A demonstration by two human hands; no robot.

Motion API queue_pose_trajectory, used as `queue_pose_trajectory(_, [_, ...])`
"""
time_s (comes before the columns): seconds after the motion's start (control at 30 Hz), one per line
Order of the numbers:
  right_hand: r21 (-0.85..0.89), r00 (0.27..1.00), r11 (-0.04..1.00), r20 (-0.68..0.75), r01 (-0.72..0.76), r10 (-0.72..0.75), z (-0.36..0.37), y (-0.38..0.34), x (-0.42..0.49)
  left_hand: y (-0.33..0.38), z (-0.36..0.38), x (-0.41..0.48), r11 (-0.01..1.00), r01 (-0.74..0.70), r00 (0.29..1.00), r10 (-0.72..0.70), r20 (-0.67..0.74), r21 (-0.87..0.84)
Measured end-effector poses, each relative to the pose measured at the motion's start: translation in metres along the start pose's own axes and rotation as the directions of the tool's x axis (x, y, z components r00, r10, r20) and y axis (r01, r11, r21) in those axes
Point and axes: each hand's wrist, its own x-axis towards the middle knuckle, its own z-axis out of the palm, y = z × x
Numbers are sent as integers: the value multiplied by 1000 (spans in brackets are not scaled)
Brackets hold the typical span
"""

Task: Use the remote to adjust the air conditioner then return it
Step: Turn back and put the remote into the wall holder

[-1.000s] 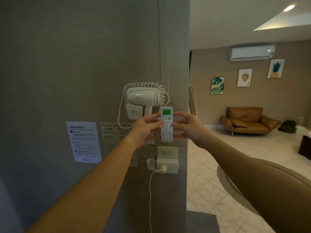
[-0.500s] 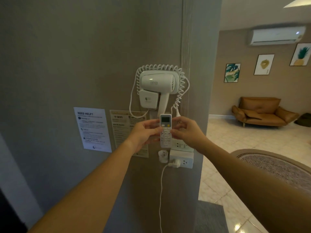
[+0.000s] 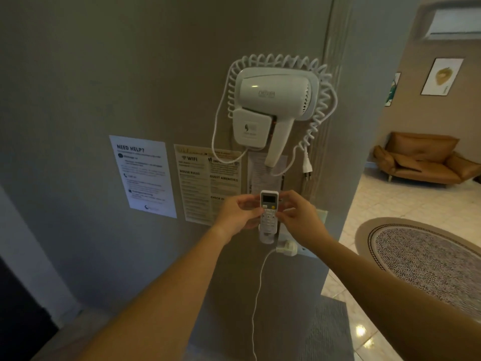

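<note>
A small white remote (image 3: pixel 269 212) with a grey display stands upright against the grey wall, its lower end inside a white wall holder (image 3: pixel 267 237). My left hand (image 3: pixel 238 212) grips its left edge and my right hand (image 3: pixel 299 216) grips its right edge, fingers curled around it. The white air conditioner (image 3: pixel 453 22) hangs high on the far room's wall at the top right, partly cut off by the frame.
A white wall-mounted hair dryer (image 3: pixel 273 105) with a coiled cord hangs just above the remote. Paper notices (image 3: pixel 143 175) are stuck to the wall on the left. A plug and white cable (image 3: pixel 285 248) sit below the holder. A tan sofa (image 3: pixel 426 158) and oval rug (image 3: pixel 426 259) lie to the right.
Both hands lowered the remote down the wall, from beside the hair dryer into the white holder. My view came closer to the wall and turned left, pushing the air conditioner toward the corner.
</note>
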Motion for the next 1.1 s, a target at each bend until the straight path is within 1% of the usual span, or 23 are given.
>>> queue_pose_trajectory(0.2, [-22,1000,1000,-7,-16,16,19,18,13,-21,4,20,999,-18,999,17,-39,-39])
queue_pose_trajectory(0.37, [-66,1000,998,-23,-11,9,28,31,19,-37,6,31,999,0,999,-3,-43,-51])
queue_pose_trajectory(0.47, [-78,999,996,-21,-35,33,33,35,23,-44,6,38,998,8,999,-10,-40,-55])
queue_pose_trajectory(0.67, [-143,994,984,3,-103,105,40,41,24,-59,5,40,999,18,999,-16,-41,39])
queue_pose_trajectory(0.83, [-276,989,952,19,-133,144,46,44,27,-67,7,38,995,41,998,-37,-43,88])
queue_pose_trajectory(0.93, [-326,985,932,14,-159,173,48,43,28,-68,8,36,995,65,997,-60,-58,81])
queue_pose_trajectory(1.1, [-314,983,935,20,-166,181,47,40,26,-65,7,33,990,81,996,-77,-41,111])
